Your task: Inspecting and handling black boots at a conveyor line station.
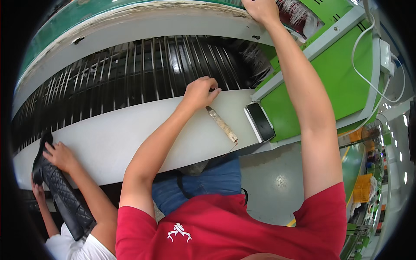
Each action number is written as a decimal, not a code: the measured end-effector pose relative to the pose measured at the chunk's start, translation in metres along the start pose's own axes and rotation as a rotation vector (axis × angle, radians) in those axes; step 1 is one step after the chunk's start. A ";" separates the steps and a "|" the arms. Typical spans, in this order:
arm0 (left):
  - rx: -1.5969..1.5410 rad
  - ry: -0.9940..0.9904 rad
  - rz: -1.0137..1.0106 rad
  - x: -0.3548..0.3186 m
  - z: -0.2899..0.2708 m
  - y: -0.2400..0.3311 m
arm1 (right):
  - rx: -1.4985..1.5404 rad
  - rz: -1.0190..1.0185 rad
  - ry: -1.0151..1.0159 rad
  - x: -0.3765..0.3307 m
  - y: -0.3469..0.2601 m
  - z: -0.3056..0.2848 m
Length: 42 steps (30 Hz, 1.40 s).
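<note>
My left hand (200, 92) is at the far edge of a white worktop (130, 130), beside the dark bed of metal rods. Its fingers are curled in; a small dark bit shows at their tips, too little to name. Just below that hand lies a slim tool (223, 125) with a beige taped handle and a dark tip, apart from the fingers. My right arm reaches far up over the green machine side. My right hand (262, 11) is at the machine's upper rim, its fingers partly cut off by the picture's top.
Metal rods (143, 73) run across the machine beyond the worktop. A black box-shaped part (259, 122) sits at its right end, by a green panel (320, 86) with a white cable (359, 71). At left, a co-worker's hands (61, 157) hold a black quilted boot (65, 197).
</note>
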State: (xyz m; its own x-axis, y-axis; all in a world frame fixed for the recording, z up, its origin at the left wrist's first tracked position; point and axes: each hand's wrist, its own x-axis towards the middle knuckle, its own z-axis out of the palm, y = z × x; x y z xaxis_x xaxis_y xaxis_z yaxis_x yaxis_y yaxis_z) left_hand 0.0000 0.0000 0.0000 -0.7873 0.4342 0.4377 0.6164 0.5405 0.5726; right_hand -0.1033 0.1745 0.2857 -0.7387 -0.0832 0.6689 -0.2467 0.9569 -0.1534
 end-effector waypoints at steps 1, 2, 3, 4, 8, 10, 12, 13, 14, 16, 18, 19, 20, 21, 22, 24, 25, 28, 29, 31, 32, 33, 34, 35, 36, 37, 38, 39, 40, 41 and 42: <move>-0.049 -0.008 -0.062 -0.001 0.007 -0.002 | 0.031 -0.015 -0.001 0.000 0.003 0.002; -0.098 -0.047 -0.145 0.001 0.013 -0.003 | 0.062 -0.034 0.000 0.002 0.005 0.003; -0.117 -0.017 -0.120 0.003 0.018 -0.004 | 0.044 -0.031 -0.009 0.004 0.009 0.004; -0.157 0.031 -0.118 0.005 0.017 -0.008 | 0.085 -0.017 -0.041 0.007 0.015 0.007; -0.162 0.088 -0.147 0.013 0.020 -0.017 | 0.188 -0.033 -0.232 0.033 0.064 0.011; -0.153 0.040 -0.196 0.011 0.021 -0.019 | -0.076 0.000 -0.340 0.060 0.103 -0.007; -0.136 0.048 -0.130 0.009 0.022 -0.019 | -0.248 0.157 -0.467 0.079 0.140 -0.036; -0.143 0.044 -0.139 0.010 0.023 -0.021 | -0.418 0.172 -0.574 0.091 0.152 -0.051; -0.134 0.034 -0.140 0.011 0.023 -0.021 | -0.646 0.245 -0.692 0.104 0.159 -0.062; -0.138 0.021 -0.137 0.011 0.023 -0.021 | -0.748 0.213 -0.687 0.104 0.173 -0.066; -0.136 0.034 -0.122 0.010 0.023 -0.021 | -0.745 0.226 -0.717 0.105 0.178 -0.068; -0.142 0.037 -0.128 0.009 0.024 -0.021 | -0.764 0.239 -0.763 0.107 0.177 -0.068; -0.150 0.033 -0.131 0.009 0.024 -0.021 | -0.734 0.190 -0.731 0.104 0.178 -0.063; -0.161 0.029 -0.129 0.010 0.023 -0.022 | -0.663 0.124 -0.686 0.101 0.177 -0.058; -0.158 0.033 -0.134 0.010 0.023 -0.022 | -0.704 0.139 -0.696 0.095 0.174 -0.051; -0.176 0.045 -0.124 0.009 0.024 -0.023 | -0.454 0.144 -0.552 0.085 0.158 -0.035; -0.167 0.047 -0.135 0.008 0.024 -0.023 | -0.447 0.142 -0.561 0.079 0.144 -0.029; -0.149 0.018 -0.149 0.011 0.024 -0.023 | 0.009 0.183 -0.064 0.046 0.076 -0.022; -0.150 0.011 -0.155 0.011 0.024 -0.023 | 0.194 -0.022 0.125 0.026 0.049 -0.017; -0.141 0.002 -0.170 0.012 0.023 -0.023 | 0.431 -0.278 0.286 -0.028 0.000 -0.010; -0.146 -0.004 -0.170 0.012 0.023 -0.023 | 0.481 -0.328 0.256 -0.060 -0.019 -0.004; -0.154 -0.017 -0.167 0.012 0.023 -0.023 | 0.451 -0.731 0.151 -0.082 -0.032 0.012; -0.144 -0.016 -0.171 0.012 0.023 -0.023 | 0.459 -0.732 -0.047 -0.116 -0.039 0.033; -0.128 -0.013 -0.165 0.011 0.024 -0.023 | 0.224 -0.772 -0.278 -0.137 -0.035 0.051; -0.114 -0.013 -0.152 0.011 0.025 -0.024 | 0.221 -0.751 -0.290 -0.152 -0.028 0.087; -0.108 -0.017 -0.156 0.011 0.026 -0.024 | 0.113 -0.595 -0.447 -0.162 -0.008 0.107; -0.107 0.006 -0.144 0.011 0.027 -0.024 | 0.057 -0.422 -0.435 -0.164 0.014 0.137; -0.114 0.025 -0.128 0.010 0.029 -0.025 | -0.060 -0.205 -0.498 -0.163 0.042 0.160; -0.119 0.030 -0.126 0.010 0.030 -0.025 | -0.267 0.040 -0.641 -0.156 0.071 0.181; -0.105 0.027 -0.133 0.009 0.031 -0.025 | -0.386 0.191 -0.739 -0.153 0.101 0.193; -0.096 0.030 -0.131 0.009 0.032 -0.025 | -0.538 0.328 -0.860 -0.150 0.127 0.203</move>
State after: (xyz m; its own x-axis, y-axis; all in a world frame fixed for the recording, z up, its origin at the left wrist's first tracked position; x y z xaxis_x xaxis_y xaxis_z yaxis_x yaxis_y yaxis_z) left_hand -0.0221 0.0132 -0.0324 -0.8619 0.3419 0.3746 0.5055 0.5192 0.6892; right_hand -0.1509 0.2523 0.0179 -0.9653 0.2334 -0.1171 0.1988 0.9477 0.2496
